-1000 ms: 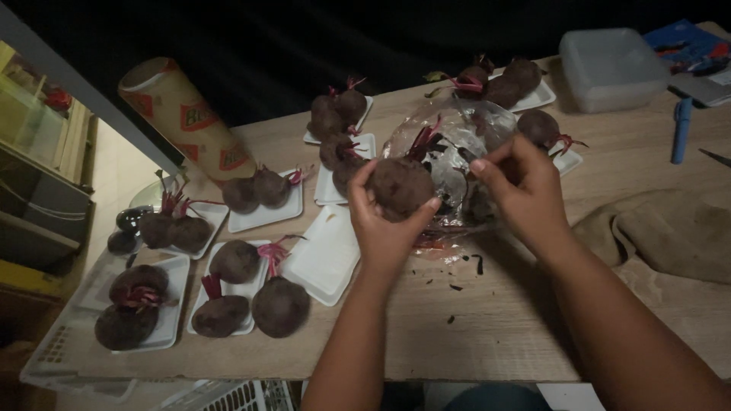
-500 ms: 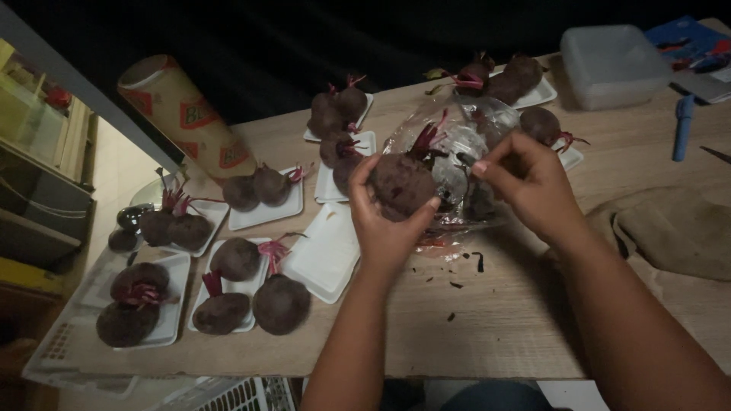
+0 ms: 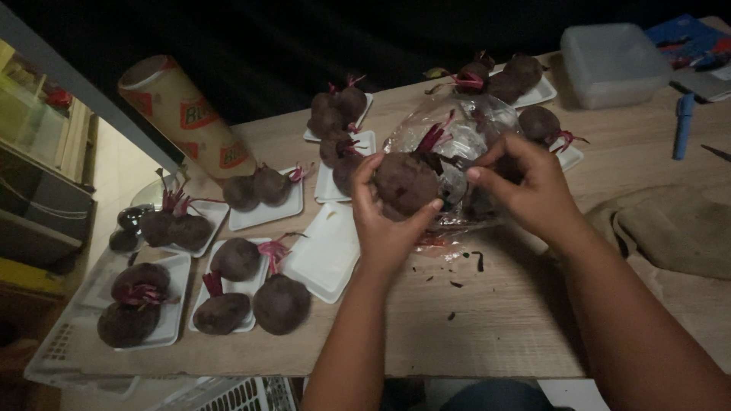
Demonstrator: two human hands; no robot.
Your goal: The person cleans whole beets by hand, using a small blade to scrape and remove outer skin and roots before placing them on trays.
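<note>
Lifting beetroot [image 3: 405, 183] from clear bag [image 3: 464, 137] | left hand [image 3: 388, 221] grip wrapped round it | right hand [image 3: 533, 190] pinching bag | support underneath, go slow

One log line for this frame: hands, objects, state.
left hand: grips beetroot | right hand: on clear plastic bag | empty white tray below | wooden table

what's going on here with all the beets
A person stands at a wooden table. Their left hand cups a dark round beetroot, while the right hand grips a clear plastic bag with more beets inside. White foam trays lie across the table, most holding two or three beetroots with red stems; the tray nearest the left hand has nothing on it. A lidded plastic container and a blue pen sit at the far right.
</note>
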